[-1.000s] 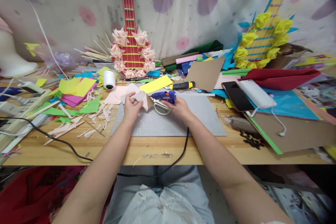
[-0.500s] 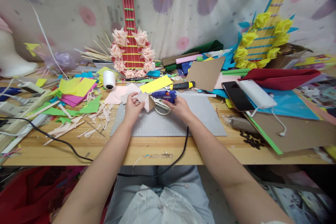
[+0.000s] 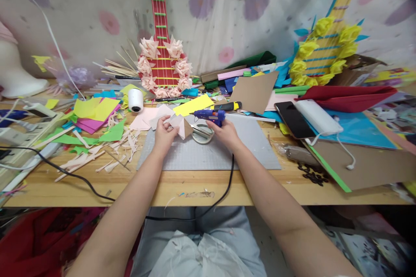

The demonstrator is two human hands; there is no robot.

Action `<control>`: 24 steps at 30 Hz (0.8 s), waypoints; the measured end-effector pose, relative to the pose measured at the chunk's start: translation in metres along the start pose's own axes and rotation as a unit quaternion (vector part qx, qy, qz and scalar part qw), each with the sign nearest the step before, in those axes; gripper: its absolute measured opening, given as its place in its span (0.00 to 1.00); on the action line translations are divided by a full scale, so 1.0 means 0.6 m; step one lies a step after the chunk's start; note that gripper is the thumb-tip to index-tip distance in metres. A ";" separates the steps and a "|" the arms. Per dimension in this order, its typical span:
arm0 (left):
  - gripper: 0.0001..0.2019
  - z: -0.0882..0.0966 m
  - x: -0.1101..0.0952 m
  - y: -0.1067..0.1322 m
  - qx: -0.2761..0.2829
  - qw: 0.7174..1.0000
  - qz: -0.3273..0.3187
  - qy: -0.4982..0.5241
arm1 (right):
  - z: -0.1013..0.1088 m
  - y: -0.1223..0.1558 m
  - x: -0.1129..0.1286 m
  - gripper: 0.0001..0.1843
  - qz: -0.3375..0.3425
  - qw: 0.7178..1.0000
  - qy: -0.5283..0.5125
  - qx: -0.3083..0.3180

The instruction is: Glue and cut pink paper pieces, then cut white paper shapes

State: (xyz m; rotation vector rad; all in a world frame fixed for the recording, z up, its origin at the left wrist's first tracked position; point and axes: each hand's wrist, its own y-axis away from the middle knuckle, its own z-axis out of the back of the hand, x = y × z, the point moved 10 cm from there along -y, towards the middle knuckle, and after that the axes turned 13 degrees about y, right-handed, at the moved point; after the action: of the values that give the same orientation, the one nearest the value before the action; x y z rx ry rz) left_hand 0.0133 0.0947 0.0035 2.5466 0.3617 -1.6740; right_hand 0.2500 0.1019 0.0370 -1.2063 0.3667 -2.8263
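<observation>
My left hand [image 3: 164, 135] pinches a small folded piece of pale pink paper [image 3: 179, 126] above the grey cutting mat [image 3: 182, 158]. A brown triangular bit shows at the paper's right side. In my right hand [image 3: 225, 132] is a blue hot glue gun [image 3: 211, 115], its nozzle pointing left toward the paper, with a small gap between them. Scissors [image 3: 202, 133] lie on the mat between my hands. Just behind sit a strip of yellow paper [image 3: 194, 105] and a yellow-and-black utility knife [image 3: 229, 106]. Pale pink sheets [image 3: 143, 120] lie beyond my left hand.
A red paper guitar [image 3: 162, 69] with pink flowers and a yellow one [image 3: 320, 58] stand at the back. Paper scraps [image 3: 97, 110] and a power strip [image 3: 35, 125] are left; a phone [image 3: 293, 119] and cardboard [image 3: 367, 162] right. A black cord [image 3: 224, 194] hangs before the table edge.
My right hand has drawn the glue gun slightly right, away from the folded paper. More of the scissors shows now. My left hand keeps its hold on the paper.
</observation>
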 end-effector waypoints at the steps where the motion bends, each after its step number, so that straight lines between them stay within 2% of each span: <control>1: 0.30 0.001 0.000 0.000 -0.003 1.000 0.002 0.001 | 0.007 -0.003 -0.012 0.24 -0.025 1.000 -0.012 -0.001; 4: 0.28 0.007 -0.001 0.000 -0.023 1.000 0.010 0.008 | 0.040 -0.012 -0.055 0.27 -0.090 0.995 -0.047 -0.024; 6: 0.26 0.011 0.000 -0.001 -0.036 0.999 0.017 0.025 | 0.072 -0.017 -0.086 0.27 -0.113 0.991 -0.044 -0.062; 8: 0.22 0.016 0.001 -0.002 -0.048 0.998 0.022 0.046 | 0.092 -0.022 -0.112 0.27 -0.116 0.990 -0.020 -0.081; 11: 0.18 0.025 0.003 -0.003 -0.067 0.995 0.025 0.066 | 0.092 -0.030 -0.136 0.28 -0.099 0.993 0.032 -0.059; 14: 0.18 0.029 0.005 -0.003 -0.073 0.994 0.030 0.077 | 0.076 -0.035 -0.140 0.28 -0.079 0.991 0.102 -0.027; 17: 0.22 0.028 0.005 -0.002 -0.070 0.993 0.034 0.089 | 0.074 -0.037 -0.132 0.29 -0.071 0.981 0.176 -0.026; 22: 0.18 0.024 0.005 -0.001 -0.069 0.988 0.046 0.130 | 0.119 -0.025 -0.098 0.28 -0.060 0.954 0.289 -0.061; 24: 0.15 0.021 0.006 -0.001 -0.066 0.984 0.052 0.160 | 0.132 -0.016 -0.089 0.25 -0.069 0.939 0.336 -0.029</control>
State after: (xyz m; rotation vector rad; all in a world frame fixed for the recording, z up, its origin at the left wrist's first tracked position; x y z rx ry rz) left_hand 0.0033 0.0935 -0.0045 2.6803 0.3377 -1.1646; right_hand 0.3445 0.1029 0.0548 -0.2277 0.3957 -3.2955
